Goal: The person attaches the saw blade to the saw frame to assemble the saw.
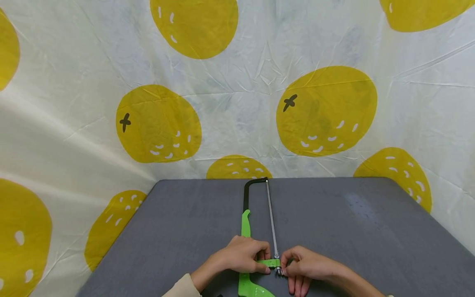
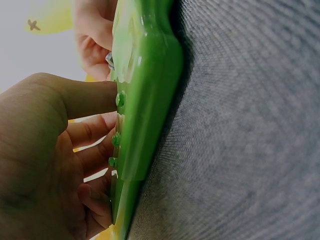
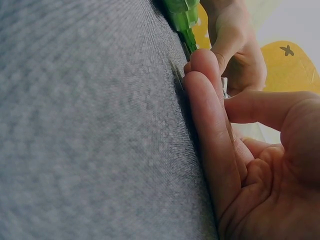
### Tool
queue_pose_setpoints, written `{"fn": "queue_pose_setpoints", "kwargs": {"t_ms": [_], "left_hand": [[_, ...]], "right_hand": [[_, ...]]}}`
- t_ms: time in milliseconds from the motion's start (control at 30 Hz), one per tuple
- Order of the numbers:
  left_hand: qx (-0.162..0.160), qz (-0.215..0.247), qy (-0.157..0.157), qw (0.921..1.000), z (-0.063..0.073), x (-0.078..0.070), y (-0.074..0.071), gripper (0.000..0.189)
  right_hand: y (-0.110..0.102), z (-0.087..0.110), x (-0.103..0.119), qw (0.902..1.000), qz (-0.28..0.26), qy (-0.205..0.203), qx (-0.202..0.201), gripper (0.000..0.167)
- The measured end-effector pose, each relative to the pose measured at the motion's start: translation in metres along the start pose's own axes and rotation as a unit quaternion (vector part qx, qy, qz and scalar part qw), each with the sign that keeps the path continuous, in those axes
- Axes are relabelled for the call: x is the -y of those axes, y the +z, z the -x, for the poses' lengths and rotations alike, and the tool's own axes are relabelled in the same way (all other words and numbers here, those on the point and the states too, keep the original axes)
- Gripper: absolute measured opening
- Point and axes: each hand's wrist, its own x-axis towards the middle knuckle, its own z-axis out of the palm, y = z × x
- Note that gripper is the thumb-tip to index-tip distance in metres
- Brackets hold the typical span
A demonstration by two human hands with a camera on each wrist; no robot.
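A hacksaw (image 1: 245,225) lies flat on the grey table, its black bow at the far end and its green handle (image 1: 245,284) nearest me. The thin silver blade (image 1: 271,222) runs along its right side down to a green crosspiece (image 1: 273,262). My left hand (image 1: 243,254) reaches over the green frame and holds it by the crosspiece, thumb and fingers on either side. At the blade's near end sits a small metal wing nut (image 1: 278,271), which my right hand (image 1: 307,265) pinches between thumb and index finger. Its other fingers rest against the tabletop (image 3: 100,125).
The grey table (image 1: 185,214) has a pale smudge (image 1: 360,207) toward the right. Behind and beside it hangs a white cloth (image 1: 237,123) printed with large yellow fruit. A small dark thing peeks in at the bottom edge, left of the handle, too cut off to tell.
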Motion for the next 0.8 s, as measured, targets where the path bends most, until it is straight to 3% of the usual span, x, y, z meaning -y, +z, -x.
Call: {"fn": "queue_pose_setpoints", "kwargs": {"t_ms": [567, 800], "left_hand": [[0.004, 0.006, 0.002, 1.0, 0.0018, -0.0005, -0.001, 0.018], [0.0, 0.002, 0.007, 1.0, 0.0022, 0.001, 0.0001, 0.018]], "right_hand": [[0.0035, -0.0014, 0.002, 1.0, 0.008, 0.001, -0.003, 0.01], [0.0092, -0.0026, -0.0003, 0.9987, 0.03, -0.006, -0.041, 0.018]]}}
